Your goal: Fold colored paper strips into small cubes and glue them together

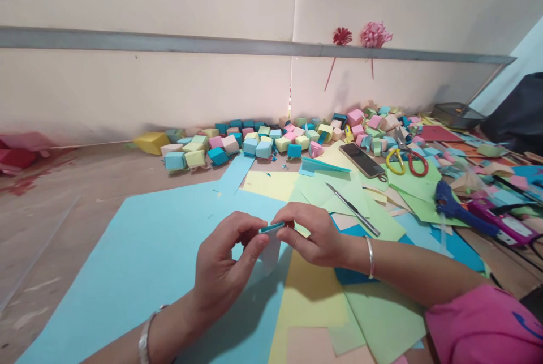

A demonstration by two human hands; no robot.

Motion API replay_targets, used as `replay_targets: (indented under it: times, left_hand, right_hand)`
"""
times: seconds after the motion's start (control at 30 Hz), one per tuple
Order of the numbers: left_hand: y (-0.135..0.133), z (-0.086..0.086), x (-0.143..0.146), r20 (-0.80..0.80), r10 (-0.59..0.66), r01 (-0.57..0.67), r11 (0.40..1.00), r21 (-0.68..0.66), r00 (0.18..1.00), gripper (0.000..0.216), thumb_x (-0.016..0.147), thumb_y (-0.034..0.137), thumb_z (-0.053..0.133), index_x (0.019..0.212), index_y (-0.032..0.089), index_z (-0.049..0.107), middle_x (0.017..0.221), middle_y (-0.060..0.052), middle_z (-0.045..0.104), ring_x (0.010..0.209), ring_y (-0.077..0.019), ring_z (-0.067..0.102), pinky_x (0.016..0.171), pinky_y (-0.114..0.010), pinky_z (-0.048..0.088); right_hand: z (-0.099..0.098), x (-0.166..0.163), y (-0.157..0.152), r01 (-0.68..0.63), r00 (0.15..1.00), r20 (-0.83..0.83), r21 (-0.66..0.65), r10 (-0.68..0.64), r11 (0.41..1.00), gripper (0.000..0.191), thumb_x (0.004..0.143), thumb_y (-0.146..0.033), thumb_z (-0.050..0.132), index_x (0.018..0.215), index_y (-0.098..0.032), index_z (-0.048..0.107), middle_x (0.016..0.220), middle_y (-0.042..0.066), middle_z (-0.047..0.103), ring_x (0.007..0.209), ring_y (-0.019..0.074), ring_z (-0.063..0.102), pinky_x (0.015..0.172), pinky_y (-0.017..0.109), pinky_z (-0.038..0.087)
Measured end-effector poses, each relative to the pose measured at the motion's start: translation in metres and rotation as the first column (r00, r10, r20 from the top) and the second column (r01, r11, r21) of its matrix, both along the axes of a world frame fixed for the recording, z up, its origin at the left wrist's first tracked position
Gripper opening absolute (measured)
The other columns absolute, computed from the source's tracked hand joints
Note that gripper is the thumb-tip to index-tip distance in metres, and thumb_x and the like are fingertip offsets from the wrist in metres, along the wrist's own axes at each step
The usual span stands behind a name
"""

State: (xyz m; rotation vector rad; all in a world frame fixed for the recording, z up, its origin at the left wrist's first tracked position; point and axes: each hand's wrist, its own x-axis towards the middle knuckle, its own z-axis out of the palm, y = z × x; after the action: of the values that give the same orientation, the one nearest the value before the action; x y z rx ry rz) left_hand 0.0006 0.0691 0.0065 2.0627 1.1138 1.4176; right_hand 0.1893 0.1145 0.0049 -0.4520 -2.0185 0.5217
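Between my two hands is a small piece of folded blue paper [271, 229], its teal edge turned up. My left hand [227, 256] pinches its left end between thumb and fingers. Its right end is pinched by the fingertips of my right hand [314, 234]. The piece is held above a large light-blue sheet [156, 245] and a yellow sheet [314, 285] that lie on the table. The fingers partly hide the fold. A craft knife [353, 209] lies beyond my right hand on pale green paper.
Many small paper boxes [263, 149] line the wall. To the right are a phone [362, 160], scissors [405, 154] with yellow and red handles, a blue glue gun [462, 211] and scattered paper scraps. Two paper flowers [375, 34] hang on the wall rail.
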Motion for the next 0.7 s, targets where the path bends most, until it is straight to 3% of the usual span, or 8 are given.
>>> replay_targets:
  times: [0.27, 0.5, 0.7]
  left_hand:
    - [-0.0002, 0.0008, 0.0022, 0.012, 0.015, -0.014, 1.0, -0.027, 1.0, 0.008, 0.086, 0.014, 0.06, 0.09, 0.021, 0.06, 0.079, -0.001, 0.059, 0.067, -0.0116, 0.057, 0.056, -0.022, 0.05]
    - [0.002, 0.0014, 0.0021, 0.032, -0.01, 0.012, 0.999, -0.048, 0.999, 0.007, 0.086, 0.015, 0.062, 0.09, 0.022, 0.061, 0.081, -0.001, 0.059, 0.073, -0.0125, 0.057, 0.058, -0.022, 0.05]
    - [0.0016, 0.0021, 0.004, 0.016, 0.053, -0.052, 0.998, -0.034, 0.998, 0.004, 0.085, 0.016, 0.062, 0.085, 0.02, 0.061, 0.078, 0.0, 0.061, 0.069, -0.0118, 0.058, 0.057, -0.022, 0.05]
  right_hand:
    - [-0.0035, -0.0005, -0.0021, 0.063, 0.998, -0.024, -0.009, -0.064, 0.998, 0.013, 0.093, -0.025, 0.053, 0.101, -0.018, 0.059, 0.084, 0.005, 0.068, 0.066, 0.0118, 0.06, 0.063, 0.024, 0.051]
    - [-0.0044, -0.001, -0.0012, 0.107, 0.994, -0.031, -0.016, -0.108, 0.994, 0.008, 0.092, -0.026, 0.056, 0.091, -0.019, 0.06, 0.076, 0.003, 0.066, 0.066, 0.0124, 0.06, 0.062, 0.024, 0.05]
    - [0.0003, 0.0014, -0.0003, 0.092, 0.996, -0.028, 0.191, -0.089, 0.977, 0.018, 0.092, -0.018, 0.054, 0.109, -0.02, 0.059, 0.093, 0.008, 0.064, 0.081, 0.0158, 0.061, 0.069, 0.029, 0.054]
